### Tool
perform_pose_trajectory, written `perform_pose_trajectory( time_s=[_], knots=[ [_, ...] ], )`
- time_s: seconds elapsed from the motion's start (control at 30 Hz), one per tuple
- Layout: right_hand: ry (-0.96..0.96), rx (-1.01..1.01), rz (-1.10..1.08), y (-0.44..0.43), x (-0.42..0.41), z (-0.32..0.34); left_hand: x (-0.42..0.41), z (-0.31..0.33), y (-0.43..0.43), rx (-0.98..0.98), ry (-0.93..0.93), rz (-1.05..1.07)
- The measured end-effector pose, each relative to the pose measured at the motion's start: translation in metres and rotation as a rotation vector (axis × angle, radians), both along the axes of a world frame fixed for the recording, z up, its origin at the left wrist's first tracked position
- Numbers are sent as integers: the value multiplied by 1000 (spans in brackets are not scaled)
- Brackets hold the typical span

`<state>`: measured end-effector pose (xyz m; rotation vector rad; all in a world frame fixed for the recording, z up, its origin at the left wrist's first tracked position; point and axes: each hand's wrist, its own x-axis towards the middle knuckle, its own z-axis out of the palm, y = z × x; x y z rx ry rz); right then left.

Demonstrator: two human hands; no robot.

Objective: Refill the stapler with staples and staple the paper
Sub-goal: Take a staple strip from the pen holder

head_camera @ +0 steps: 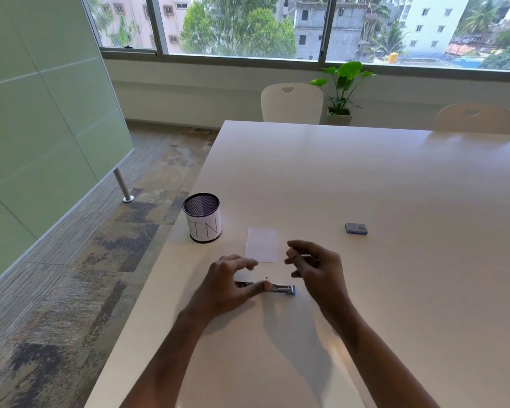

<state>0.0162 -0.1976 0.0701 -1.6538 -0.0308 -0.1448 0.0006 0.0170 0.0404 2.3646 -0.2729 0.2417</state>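
Observation:
A small blue and metal stapler (280,288) lies flat on the white table (365,187), opened out lengthwise. My left hand (233,282) rests on its left part, thumb pressed against the metal channel. My right hand (312,266) hovers just above and to the right of the stapler, fingers curled; something thin and pale may sit between its fingertips, too blurred to be sure. A small white sheet of paper (262,244) lies just beyond both hands. A little blue staple box (356,228) sits further right on the table.
A black mesh cup (202,217) with a white label stands near the table's left edge, left of the paper. Two white chairs (291,103) and a potted plant (342,92) stand behind the far edge. Carpeted floor drops off on the left.

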Motion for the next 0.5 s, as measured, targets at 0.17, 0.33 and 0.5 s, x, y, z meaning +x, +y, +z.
perform_pose_trajectory(
  time_s=[0.17,0.33,0.5],
  knots=[
    [177,339,206,-1,11,24,22,0,9,-80,-46,153],
    [170,365,296,10,18,28,35,-18,13,-124,-100,297],
    [153,319,281,28,28,28,38,-25,11,-155,-161,361]
  ],
)
